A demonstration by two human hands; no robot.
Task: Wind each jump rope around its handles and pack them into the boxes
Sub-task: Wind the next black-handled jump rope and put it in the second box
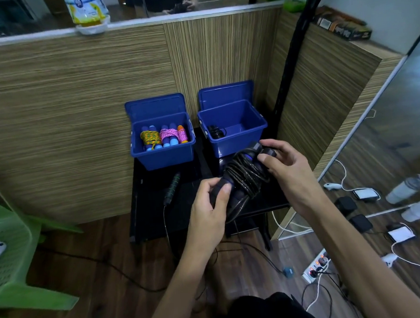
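A: What's hard to make out here?

B: The black table (155, 211) is so dark that its surface nearly swallows the things on it. In the right blue box (237, 135) a dark coiled bundle (216, 131) lies against the left wall; I can't tell its details. The lower ends of the held handles are hidden under the left hand (211, 203).

A: And around them?

B: The left blue box (164, 151) stands at the table's back left, lid up, holding a yellow-green rope bundle (150, 137), a pink rope bundle (168, 135) and an orange one (183, 134), all standing on end. The right box sits at the back right corner, just beyond the hands. A loose green-striped handle (172, 188) lies near the middle of the table, its thin cord (166, 225) trailing over the front edge. A green plastic chair (10, 247) is at the left, a power strip (317, 267) on the floor to the right.

A: The rope being worked?

B: The black jump rope (245, 175) is held above the table's front right part, cord wound round both handles. Its long axis runs diagonally, from lower left up toward the right box.

A: The hands?

B: The left hand curls round the lower handle ends; the right hand (288, 168) grips the upper ends, thumb pressing on top.
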